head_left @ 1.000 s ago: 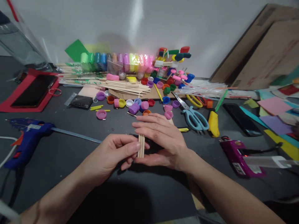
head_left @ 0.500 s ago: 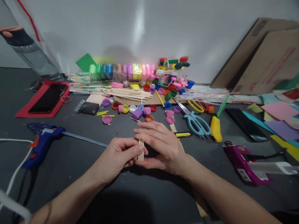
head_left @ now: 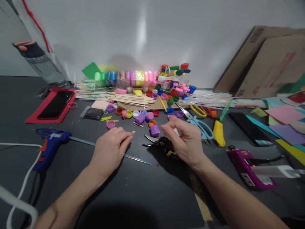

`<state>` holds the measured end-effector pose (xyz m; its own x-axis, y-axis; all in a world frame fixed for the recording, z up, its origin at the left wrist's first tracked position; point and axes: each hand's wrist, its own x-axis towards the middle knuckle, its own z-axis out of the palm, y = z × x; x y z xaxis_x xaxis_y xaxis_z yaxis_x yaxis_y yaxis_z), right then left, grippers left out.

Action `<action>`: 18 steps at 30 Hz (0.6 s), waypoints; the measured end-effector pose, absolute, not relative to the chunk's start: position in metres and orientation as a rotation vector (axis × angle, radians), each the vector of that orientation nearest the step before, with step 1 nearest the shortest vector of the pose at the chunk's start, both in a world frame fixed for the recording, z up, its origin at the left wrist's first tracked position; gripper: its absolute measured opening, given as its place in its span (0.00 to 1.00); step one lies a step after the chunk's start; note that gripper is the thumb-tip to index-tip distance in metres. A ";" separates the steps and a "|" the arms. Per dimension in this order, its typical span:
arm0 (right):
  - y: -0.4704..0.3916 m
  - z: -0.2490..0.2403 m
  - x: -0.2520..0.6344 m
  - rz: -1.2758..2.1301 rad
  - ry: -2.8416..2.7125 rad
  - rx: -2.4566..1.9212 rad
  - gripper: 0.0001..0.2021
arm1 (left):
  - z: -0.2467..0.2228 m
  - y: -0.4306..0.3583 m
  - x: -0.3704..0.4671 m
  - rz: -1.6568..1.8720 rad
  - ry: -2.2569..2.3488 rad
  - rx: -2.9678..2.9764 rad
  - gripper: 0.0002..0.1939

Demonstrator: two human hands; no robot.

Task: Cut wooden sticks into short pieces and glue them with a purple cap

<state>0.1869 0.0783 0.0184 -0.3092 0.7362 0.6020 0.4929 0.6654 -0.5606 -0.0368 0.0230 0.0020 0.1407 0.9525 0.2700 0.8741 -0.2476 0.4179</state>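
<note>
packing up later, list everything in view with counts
bottle: one, clear, left
red sheet: one, red, left
phone: one, black, on red sheet
glue gun: one, blue, left
packet: one, black, centre left
strip: one, clear, by left hand
tubs: several, mixed, back centre
skewers: many, pale, back centre
caps: many, mixed, centre
blue scissors: one, blue, centre right
yellow tool: one, yellow, right
black slab: one, black, right
device: one, purple, right
cardboard: two, brown, back right
papers: several, mixed, far right
table: one, dark, beneath
cutters: one, black, by right hand
stick ends: count unclear, pale, in left hand
left hand: one, bare, centre left
right hand: one, bare, centre right
</note>
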 end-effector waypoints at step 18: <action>0.106 0.019 0.186 0.267 -2.651 -1.163 0.19 | -0.003 0.026 -0.038 0.703 1.902 2.516 0.13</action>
<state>0.1864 0.1055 0.0191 -0.6569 0.7411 0.1391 0.6985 0.6676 -0.2578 -0.0377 0.0257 -0.0028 0.2138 0.8953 0.3907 0.9343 -0.3042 0.1859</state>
